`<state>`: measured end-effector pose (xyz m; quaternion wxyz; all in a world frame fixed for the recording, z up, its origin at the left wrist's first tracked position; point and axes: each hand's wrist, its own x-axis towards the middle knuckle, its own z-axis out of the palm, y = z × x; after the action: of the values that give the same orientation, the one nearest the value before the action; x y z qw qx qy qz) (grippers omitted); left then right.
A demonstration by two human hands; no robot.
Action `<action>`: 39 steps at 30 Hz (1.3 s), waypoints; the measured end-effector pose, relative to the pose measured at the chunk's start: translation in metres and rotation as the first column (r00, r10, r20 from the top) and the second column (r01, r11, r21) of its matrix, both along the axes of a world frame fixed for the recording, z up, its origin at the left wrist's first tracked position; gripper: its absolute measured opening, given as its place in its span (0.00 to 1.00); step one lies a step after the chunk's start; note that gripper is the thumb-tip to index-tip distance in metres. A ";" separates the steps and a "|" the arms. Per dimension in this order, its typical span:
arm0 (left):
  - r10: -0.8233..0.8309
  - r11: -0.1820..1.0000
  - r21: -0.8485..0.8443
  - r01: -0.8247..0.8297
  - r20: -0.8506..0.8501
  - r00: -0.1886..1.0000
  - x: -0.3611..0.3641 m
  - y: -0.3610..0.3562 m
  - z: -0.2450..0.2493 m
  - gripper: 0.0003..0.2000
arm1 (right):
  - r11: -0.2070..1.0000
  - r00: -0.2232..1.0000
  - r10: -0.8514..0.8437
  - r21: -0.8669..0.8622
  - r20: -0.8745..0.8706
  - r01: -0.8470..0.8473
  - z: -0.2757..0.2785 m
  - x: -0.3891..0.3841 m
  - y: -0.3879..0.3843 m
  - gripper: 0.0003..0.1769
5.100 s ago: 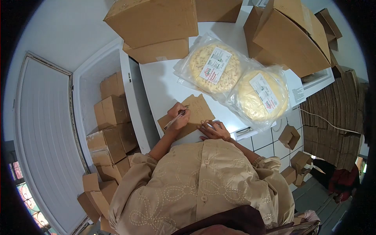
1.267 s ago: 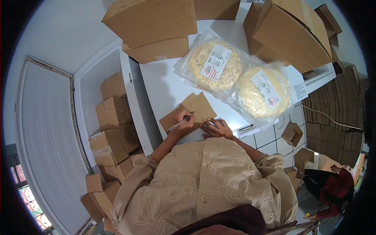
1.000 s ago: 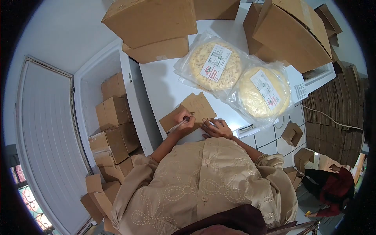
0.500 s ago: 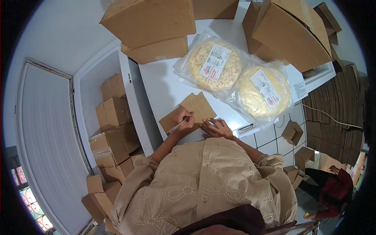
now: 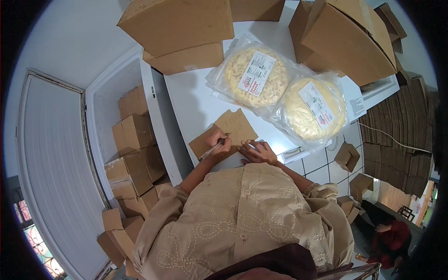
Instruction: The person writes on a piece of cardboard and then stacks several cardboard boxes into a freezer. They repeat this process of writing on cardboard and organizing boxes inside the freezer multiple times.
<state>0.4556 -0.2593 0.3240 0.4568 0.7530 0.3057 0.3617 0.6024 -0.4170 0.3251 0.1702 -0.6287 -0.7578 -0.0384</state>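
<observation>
My left hand [image 5: 219,143] is closed around a pen [image 5: 210,153], its tip near a torn piece of brown cardboard [image 5: 234,123]. Faint handwriting shows on the cardboard, which lies on a white surface [image 5: 186,100]. On the cardboard's lower right edge rests my right hand [image 5: 259,153], fingers spread and holding nothing. Beyond my hands lie two round flat items in clear plastic packaging: a speckled one [image 5: 233,77] labelled "Sausage Cheese", and a pale yellow one [image 5: 297,120] overlapping its wrapper.
Large cardboard boxes [image 5: 182,28] stand at the back left, with another box [image 5: 347,42] at the back right. Left of me, an open freezer [image 5: 100,100] holds several cartons. Flattened cardboard [image 5: 396,126] is stacked at right. A person in red [image 5: 394,238] is low at right.
My hands stay almost in place, with the left still gripping the pen on the cardboard. The person in red at lower right has shifted position slightly.
</observation>
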 end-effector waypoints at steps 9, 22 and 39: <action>-0.058 0.995 0.080 0.058 -0.001 0.998 0.002 0.002 0.012 0.07 | 1.000 1.000 0.001 -0.020 0.001 -0.001 0.000 0.000 0.001 0.27; -0.100 0.988 0.116 0.100 -0.003 0.995 0.000 0.003 0.009 0.07 | 1.000 1.000 0.003 -0.031 -0.015 -0.003 0.002 0.000 -0.001 0.27; -0.007 0.970 -0.242 0.038 0.125 0.992 -0.001 0.020 0.005 0.04 | 0.998 0.999 -0.005 -0.059 -0.039 0.002 0.006 -0.002 -0.001 0.26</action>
<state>0.4545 -0.2395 0.3290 0.5678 0.6709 0.3104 0.3620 0.5999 -0.4180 0.3309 0.1663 -0.6354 -0.7540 -0.0042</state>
